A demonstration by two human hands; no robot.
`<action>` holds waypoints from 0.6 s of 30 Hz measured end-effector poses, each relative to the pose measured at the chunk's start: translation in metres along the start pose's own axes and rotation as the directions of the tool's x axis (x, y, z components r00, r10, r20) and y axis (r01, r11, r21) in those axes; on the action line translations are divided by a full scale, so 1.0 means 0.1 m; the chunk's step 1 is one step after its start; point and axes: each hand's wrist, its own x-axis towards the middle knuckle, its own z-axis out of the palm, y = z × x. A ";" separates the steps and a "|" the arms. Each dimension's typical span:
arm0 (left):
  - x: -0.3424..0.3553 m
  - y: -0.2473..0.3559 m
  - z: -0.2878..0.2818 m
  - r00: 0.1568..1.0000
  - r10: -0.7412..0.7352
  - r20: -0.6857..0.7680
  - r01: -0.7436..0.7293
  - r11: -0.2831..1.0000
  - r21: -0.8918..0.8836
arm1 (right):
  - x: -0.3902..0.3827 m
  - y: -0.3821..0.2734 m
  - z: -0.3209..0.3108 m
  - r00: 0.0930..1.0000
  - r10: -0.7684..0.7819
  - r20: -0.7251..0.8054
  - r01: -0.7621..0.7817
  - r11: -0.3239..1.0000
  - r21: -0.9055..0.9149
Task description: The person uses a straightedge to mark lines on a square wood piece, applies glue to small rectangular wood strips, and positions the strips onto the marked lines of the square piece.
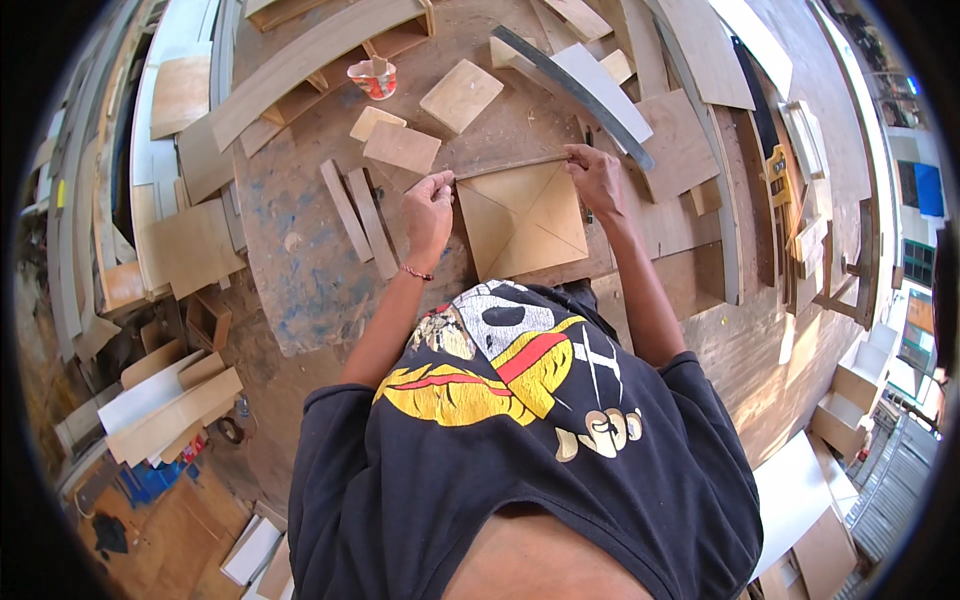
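A thin wooden strip [512, 165] runs along the far edge of a square wooden panel [535, 240] marked with crossing diagonal lines. My left hand [429, 208] pinches the strip's left end, at the panel's far left corner. At the other end, the fingers of my right hand [597, 182] are closed on the strip near the far right corner. The panel lies on the worktable [290, 275] close to my body. Left of my left hand lie two loose wooden strips [371, 222]. Whether the strip touches the panel all along is hard to see.
Beyond my hands sit wooden blocks [461, 96] and a red-and-white cup [372, 80]. A dark curved strip [575, 95] and a plywood sheet [668, 145] lie at the far right. A long wooden frame [320, 65] spans the far left; stacked boards [190, 245] stand farther left.
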 end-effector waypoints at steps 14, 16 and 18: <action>-0.02 -0.05 0.02 0.974 -0.221 0.043 0.223 0.914 -0.338 | -0.10 -0.09 0.08 0.983 0.130 -0.132 -0.118 0.989 0.091; -0.02 -0.04 0.04 0.973 -0.226 0.037 0.224 0.906 -0.359 | -0.10 -0.03 0.10 0.980 0.126 -0.151 -0.109 0.987 0.119; -0.03 -0.04 0.05 0.971 -0.238 0.033 0.230 0.885 -0.404 | -0.10 -0.02 0.10 0.979 0.139 -0.151 -0.121 0.985 0.124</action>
